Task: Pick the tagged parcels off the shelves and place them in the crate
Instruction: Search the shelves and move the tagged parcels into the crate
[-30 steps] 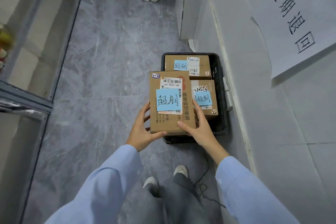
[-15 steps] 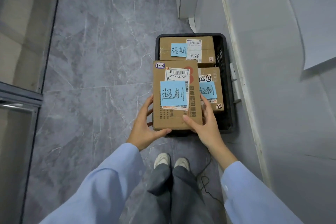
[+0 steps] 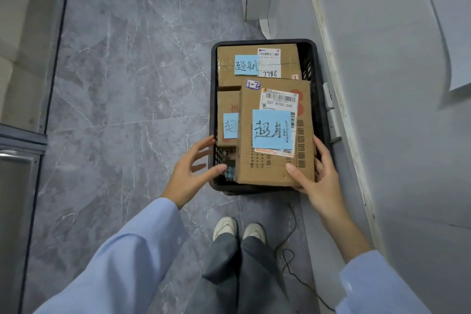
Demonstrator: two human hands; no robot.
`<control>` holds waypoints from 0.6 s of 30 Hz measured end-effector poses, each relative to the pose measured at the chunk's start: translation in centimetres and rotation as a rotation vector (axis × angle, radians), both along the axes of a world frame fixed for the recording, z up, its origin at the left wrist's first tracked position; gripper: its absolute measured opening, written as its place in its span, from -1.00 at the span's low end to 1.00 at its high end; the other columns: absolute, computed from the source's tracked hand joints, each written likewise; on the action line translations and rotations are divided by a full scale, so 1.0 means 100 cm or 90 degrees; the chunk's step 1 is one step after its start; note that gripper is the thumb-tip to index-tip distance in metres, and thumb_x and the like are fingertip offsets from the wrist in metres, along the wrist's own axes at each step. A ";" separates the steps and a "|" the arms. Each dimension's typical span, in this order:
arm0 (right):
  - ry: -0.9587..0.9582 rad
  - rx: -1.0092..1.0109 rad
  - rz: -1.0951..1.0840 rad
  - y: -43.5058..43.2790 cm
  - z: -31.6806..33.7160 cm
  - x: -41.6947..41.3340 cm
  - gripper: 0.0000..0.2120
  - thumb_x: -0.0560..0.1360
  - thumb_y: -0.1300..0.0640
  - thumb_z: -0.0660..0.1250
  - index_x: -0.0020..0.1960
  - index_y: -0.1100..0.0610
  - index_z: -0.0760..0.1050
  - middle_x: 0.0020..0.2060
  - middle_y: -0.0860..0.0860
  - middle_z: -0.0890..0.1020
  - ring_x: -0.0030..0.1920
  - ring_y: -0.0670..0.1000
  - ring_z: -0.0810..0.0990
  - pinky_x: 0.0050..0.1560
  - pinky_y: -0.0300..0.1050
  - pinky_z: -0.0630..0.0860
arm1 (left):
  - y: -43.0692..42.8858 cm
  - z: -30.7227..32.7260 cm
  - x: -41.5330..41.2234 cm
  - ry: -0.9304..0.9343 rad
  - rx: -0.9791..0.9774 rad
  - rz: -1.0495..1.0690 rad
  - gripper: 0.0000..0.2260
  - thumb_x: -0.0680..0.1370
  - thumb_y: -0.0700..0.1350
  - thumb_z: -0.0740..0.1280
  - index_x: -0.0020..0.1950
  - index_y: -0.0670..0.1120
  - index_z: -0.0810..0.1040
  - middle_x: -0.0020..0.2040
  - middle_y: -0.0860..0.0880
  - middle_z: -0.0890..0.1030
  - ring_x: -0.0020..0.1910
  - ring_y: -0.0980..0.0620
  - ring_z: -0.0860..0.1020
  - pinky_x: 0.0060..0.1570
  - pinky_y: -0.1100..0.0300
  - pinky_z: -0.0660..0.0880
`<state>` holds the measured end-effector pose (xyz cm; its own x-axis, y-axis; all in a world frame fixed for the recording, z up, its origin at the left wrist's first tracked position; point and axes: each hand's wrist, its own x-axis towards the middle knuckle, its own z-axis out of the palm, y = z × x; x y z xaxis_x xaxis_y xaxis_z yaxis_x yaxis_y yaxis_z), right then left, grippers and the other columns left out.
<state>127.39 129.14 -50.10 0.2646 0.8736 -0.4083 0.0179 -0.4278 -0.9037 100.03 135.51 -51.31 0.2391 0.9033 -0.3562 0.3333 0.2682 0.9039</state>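
Parcel now over crate (grey marble floor)

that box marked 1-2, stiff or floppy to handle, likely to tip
Probably stiff: the box marked 1-2 keeps flat faces and square corners. Likely light, since the right hand alone grips it. It may rock, as it overlaps a smaller parcel.

parcels brown, blue tags | crate black | floor grey marbled

Grey marbled tile floor, white wall on right, metal frame at left, thin black cable lying on floor.
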 end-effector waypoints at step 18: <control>-0.056 -0.042 -0.094 -0.018 -0.020 0.044 -0.19 0.33 0.04 0.47 0.50 -0.21 0.22 0.09 -0.40 0.60 0.15 -0.27 0.58 0.04 -0.01 0.65 | 0.099 -0.119 0.041 0.499 0.260 -0.280 -0.27 0.36 -0.04 0.55 0.47 -0.01 0.34 0.52 -0.03 0.26 0.47 -0.08 0.24 0.34 -0.07 0.33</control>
